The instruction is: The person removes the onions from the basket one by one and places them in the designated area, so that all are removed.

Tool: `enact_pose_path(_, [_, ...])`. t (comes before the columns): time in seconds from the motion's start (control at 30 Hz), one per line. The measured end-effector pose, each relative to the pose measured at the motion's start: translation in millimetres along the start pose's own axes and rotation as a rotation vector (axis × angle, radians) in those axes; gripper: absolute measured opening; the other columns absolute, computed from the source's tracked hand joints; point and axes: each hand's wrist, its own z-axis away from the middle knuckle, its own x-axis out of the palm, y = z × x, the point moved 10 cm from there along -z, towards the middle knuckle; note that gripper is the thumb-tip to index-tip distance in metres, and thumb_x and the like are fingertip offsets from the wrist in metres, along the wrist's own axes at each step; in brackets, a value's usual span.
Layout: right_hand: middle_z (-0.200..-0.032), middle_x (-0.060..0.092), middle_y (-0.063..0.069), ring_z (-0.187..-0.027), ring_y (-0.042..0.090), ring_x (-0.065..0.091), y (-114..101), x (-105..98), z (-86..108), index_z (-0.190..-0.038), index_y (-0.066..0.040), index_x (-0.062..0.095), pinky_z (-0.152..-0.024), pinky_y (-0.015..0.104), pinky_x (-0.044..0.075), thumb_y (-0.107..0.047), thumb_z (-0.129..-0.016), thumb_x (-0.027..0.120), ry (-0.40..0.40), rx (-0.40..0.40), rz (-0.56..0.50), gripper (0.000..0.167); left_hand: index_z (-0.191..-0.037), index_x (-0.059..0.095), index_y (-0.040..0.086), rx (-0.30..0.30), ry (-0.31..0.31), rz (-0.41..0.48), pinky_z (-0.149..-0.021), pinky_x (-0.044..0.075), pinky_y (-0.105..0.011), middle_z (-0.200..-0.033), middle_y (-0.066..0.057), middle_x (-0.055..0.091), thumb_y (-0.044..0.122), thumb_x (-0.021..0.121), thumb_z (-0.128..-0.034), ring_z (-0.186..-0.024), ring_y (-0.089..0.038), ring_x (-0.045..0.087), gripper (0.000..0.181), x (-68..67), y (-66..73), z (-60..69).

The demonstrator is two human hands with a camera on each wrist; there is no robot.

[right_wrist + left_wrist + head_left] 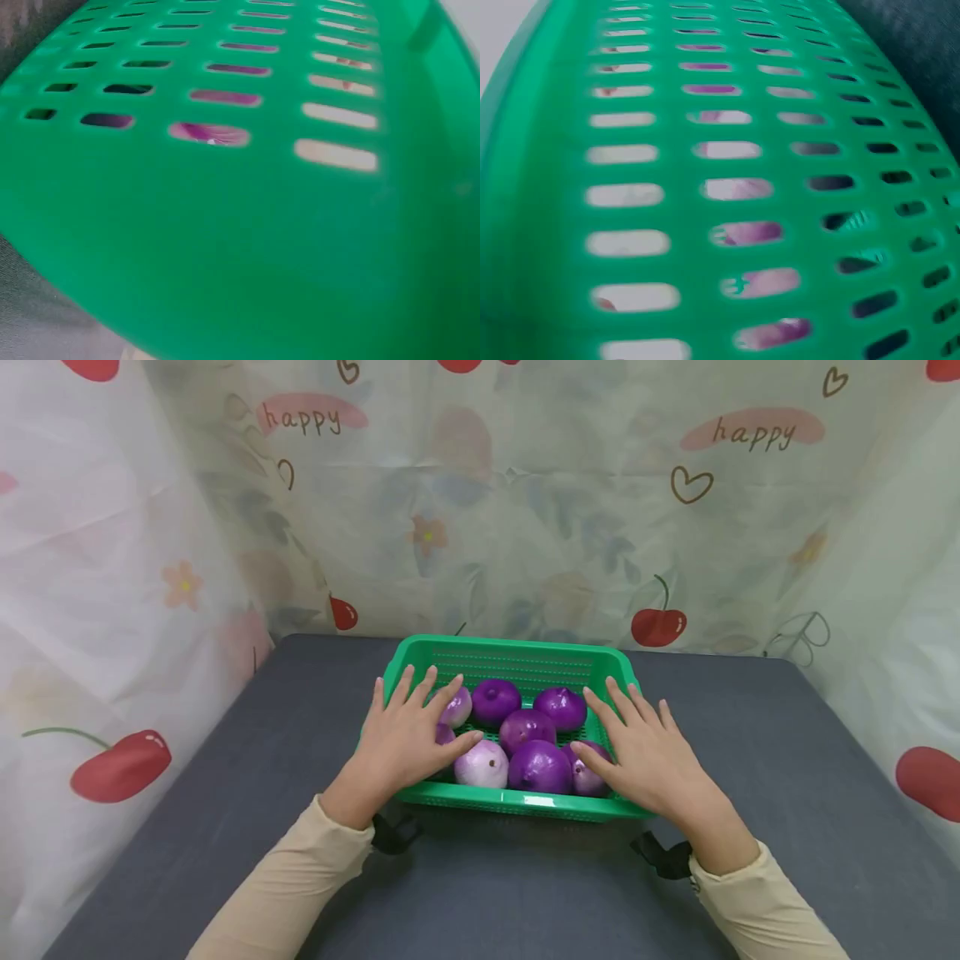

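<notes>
A green slotted plastic basket (pixel 517 644) holds several purple onions (pixel 540 767), among them a paler pinkish-white onion (pixel 482 765) at the front. Over the basket's left end is my left hand (pixel 401 735), fingers spread and straight, hiding some of the onions there. My right hand (pixel 648 752) spreads its fingers the same way at the right end. Neither hand grips an onion. Whether the palms touch the rim cannot be told. Both wrist views show the basket's slotted wall (pixel 682 210) close up, with onion skin behind the slots, and no fingers can be made out there.
The basket stands on a dark grey table (pixel 510 893), toward its far side. A printed curtain (pixel 555 527) with cherries and hearts hangs behind the table, and similar cloth hangs at both sides. Dark straps (pixel 667 857) show at the wrists.
</notes>
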Motion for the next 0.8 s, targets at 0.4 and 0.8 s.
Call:
enact_pose_path(0.4, [-0.153,0.035,0.018,-0.14,0.041,0.032,-5.2,-22.1,-0.9,-0.147,-0.012,0.042,-0.106,0.059,0.033,-0.034,-0.096,0.058,0.001,-0.062,-0.066,0.058,-0.148,0.041,0.017,0.117,-0.111,0.229,-0.107,0.036,-0.055,-0.144,-0.008,0.05,0.045,0.058,-0.0942,-0.132,-0.027,0.047,0.063,-15.4,5.4,0.1])
enact_pose_path(0.8, [-0.145,0.047,0.007,-0.133,0.03,0.044,-2.7,-41.2,1.7,-0.144,-0.019,0.046,-0.097,0.053,0.045,-0.03,-0.098,0.058,0.08,-0.091,-0.317,0.049,-0.148,0.039,0.028,0.09,-0.133,0.491,-0.1,0.043,-0.052,-0.141,-0.001,0.052,0.048,0.053,-0.0968,-0.13,-0.026,0.049,0.056,-44.3,-31.1,4.3])
